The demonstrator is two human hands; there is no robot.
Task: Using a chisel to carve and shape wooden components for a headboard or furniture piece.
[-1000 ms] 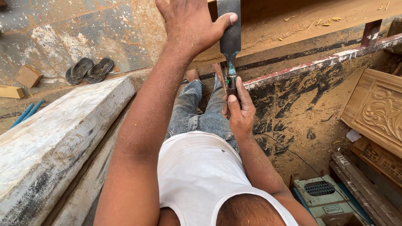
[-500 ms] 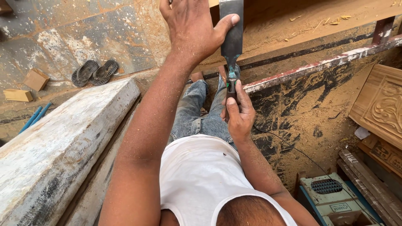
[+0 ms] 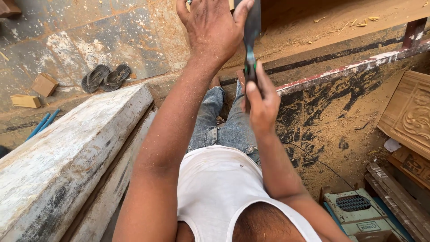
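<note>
Change: vs. 1 s and 0.5 s ago, both hands and the tool are seen higher in the head view; left hand [image 3: 215, 27] is now cut by the top edge, fingers more spread. Slippers and blocks are shifted down-right in frame, so part of the shift is prob. head tilt, not only arm lift.
Meaning: the work is judged as a raise-and-steady of the tool; no contact w/ wood is seen yet.
Tool [image 3: 251, 42]: dark slim body w/ a green band near its lower end; held above the knees, in front of the red-edged beam [image 3: 349, 69].
Axis: long axis approx. vertical in frame, slight lean; upper end runs out of the top edge, lower end points down toward the lap. Which end is the working end cannot be told.
Left grip: thumb and palm pressed on the tool's upper part, other fingers splayed, loose hold.
Right grip: right hand [image 3: 262, 105] closed round the lower end, under the green band.
Nearby: slippers [image 3: 105, 77], wood blocks [image 3: 44, 84], white plank [image 3: 67, 157], carved panel [image 3: 410, 114], sawdust all over.
</note>
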